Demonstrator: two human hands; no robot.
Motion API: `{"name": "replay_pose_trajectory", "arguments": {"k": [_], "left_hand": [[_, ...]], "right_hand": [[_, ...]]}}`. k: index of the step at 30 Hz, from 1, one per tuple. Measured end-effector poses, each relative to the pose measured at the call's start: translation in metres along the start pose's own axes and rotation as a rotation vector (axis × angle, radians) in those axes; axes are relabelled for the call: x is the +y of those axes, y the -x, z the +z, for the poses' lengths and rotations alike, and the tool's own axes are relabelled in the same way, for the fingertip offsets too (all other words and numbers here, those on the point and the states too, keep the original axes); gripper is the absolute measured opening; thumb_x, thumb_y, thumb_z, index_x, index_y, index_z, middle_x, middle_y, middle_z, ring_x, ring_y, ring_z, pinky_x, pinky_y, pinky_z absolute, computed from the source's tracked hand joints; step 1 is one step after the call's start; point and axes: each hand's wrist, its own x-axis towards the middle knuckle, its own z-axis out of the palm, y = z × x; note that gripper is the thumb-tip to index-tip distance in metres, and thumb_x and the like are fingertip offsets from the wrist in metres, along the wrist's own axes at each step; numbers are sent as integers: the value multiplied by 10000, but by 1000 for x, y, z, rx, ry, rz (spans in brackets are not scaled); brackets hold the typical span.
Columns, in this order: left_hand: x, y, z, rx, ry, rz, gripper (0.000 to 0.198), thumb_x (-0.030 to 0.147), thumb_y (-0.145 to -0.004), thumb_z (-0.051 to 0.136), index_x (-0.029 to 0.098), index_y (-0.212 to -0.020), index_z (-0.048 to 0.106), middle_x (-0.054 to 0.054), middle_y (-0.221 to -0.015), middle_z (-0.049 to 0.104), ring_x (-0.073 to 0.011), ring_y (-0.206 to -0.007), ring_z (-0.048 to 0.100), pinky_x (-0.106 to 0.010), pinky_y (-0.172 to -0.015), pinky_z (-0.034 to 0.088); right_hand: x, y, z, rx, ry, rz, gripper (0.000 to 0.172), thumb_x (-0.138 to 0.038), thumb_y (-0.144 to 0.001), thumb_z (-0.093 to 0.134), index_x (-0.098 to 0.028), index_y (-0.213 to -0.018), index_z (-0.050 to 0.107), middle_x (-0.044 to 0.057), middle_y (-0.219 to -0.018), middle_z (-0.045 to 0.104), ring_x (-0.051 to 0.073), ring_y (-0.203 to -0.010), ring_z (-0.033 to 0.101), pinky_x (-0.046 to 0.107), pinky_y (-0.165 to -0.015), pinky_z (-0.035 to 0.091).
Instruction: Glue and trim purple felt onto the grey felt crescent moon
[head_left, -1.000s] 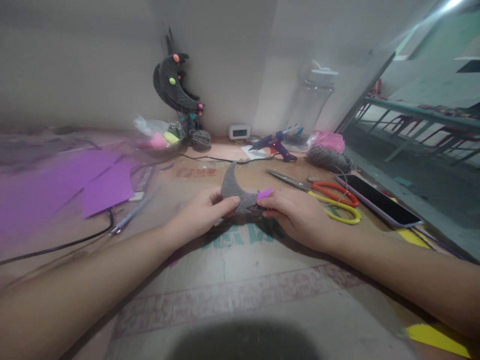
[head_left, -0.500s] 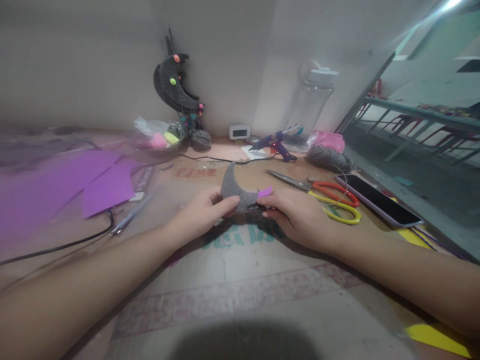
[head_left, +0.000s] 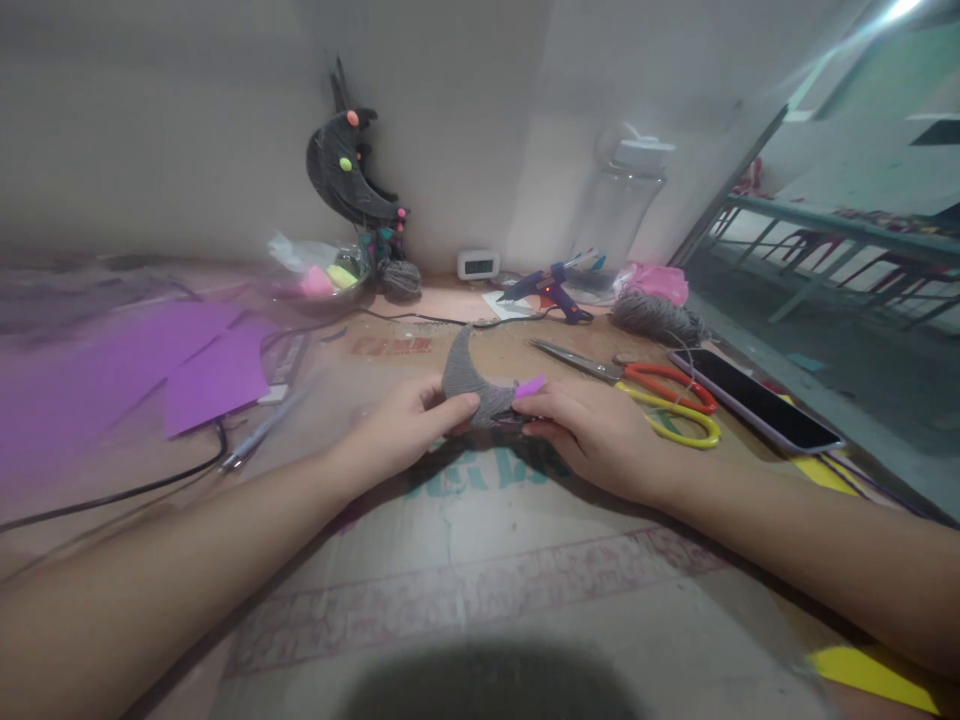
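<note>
**A:** Count with me: two hands at work, left hand (head_left: 405, 425) and right hand (head_left: 592, 430), and one grey moon (head_left: 469, 385) wrapped in yarn between them, low over the cardboard (head_left: 480, 560) in the middle of the table.

**B:** One in hand, and a second one, the dark moon (head_left: 345, 170), propped against the wall at the back, dotted with coloured beads.

**A:** Two lots of grey yarn: the big yarn ball (head_left: 656, 317) off to the right, and the small yarn ball (head_left: 401, 277) under that dark moon.

**B:** One pair of scissors (head_left: 652, 395) just beside the right hand, one phone (head_left: 754, 400) beyond them, one glue gun (head_left: 544, 290), one clock (head_left: 478, 264), one bottle (head_left: 626, 195).

**A:** Purple sheets (head_left: 214, 375) on the left. I make out two, though that edge is blurred.

**B:** Now the hands. Both forearms reach forward and meet in the middle.

**A:** The left hand pinches the moon's lower curve, thumb on top and fingers curled underneath, a tight grip.

**B:** The right hand is closed on the moon's right end, with fingers bunched around it and knuckles up. One purple tip (head_left: 530, 386) pokes out just above them.

**A:** The moon's other horn points up and away, free of both hands.
</note>
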Motion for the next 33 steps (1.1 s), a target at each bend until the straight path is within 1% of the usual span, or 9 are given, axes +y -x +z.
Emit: {"name": "replay_pose_trajectory", "arguments": {"k": [9,14,18,21,23,25,27,29,33], "left_hand": [[-1,0,0,-14,20,3,286,441,-847,567,193,-704,557,15,-679,573,-141,-636,519,-263,-600,394],[0,0,0,-13,12,0,288,435,-845,564,192,-691,554,14,-672,570,-138,-622,516,-258,-581,394],[0,0,0,-14,11,5,292,444,-848,565,189,-705,566,19,-676,569,-137,-633,518,-256,-596,396],[1,1,0,-2,29,1,292,438,-857,561,189,-705,561,24,-674,561,-129,-617,505,-251,-583,388],[1,2,0,5,31,9,281,422,-865,553,190,-706,557,25,-672,558,-128,-618,508,-249,-587,395],[2,2,1,5,24,29,272,418,-867,555,188,-722,571,20,-679,570,-135,-638,525,-250,-603,410],[2,2,1,-2,17,40,268,428,-864,566,185,-757,600,10,-693,590,-144,-660,543,-255,-617,425],[1,1,1,-1,18,33,263,434,-861,578,181,-810,631,1,-710,611,-149,-665,553,-259,-619,434],[-2,0,2,-12,51,38,278,438,-846,613,185,-945,676,-13,-778,662,-143,-657,559,-256,-603,432]], "right_hand": [[0,0,0,12,-23,-6,235,-278,-978,481,-173,-1029,685,80,-927,740,205,-805,665,315,-683,488],[0,0,1,4,-41,0,254,-304,-986,459,-199,-1017,688,66,-905,732,200,-792,659,313,-677,479],[-3,1,-4,18,-106,38,226,-303,-980,467,-198,-1091,633,75,-964,714,200,-839,653,319,-718,493],[-2,2,-6,111,-214,166,285,-338,-941,542,-184,-1180,564,71,-945,666,179,-780,615,301,-680,485],[2,2,-5,191,-307,307,369,-372,-902,600,-180,-1209,530,33,-847,612,153,-683,560,277,-612,458],[7,-1,-2,220,-418,449,382,-384,-883,617,-181,-1194,532,-15,-742,540,133,-611,507,259,-563,428],[11,-4,0,181,-497,572,282,-385,-888,596,-184,-1086,584,-35,-682,506,124,-586,490,248,-549,412],[13,-7,0,131,-530,644,214,-390,-883,585,-182,-923,618,-26,-669,530,125,-597,503,244,-551,409],[6,-10,-4,90,-542,626,204,-356,-858,592,-183,-751,593,-27,-627,534,116,-573,484,229,-530,384]]}}
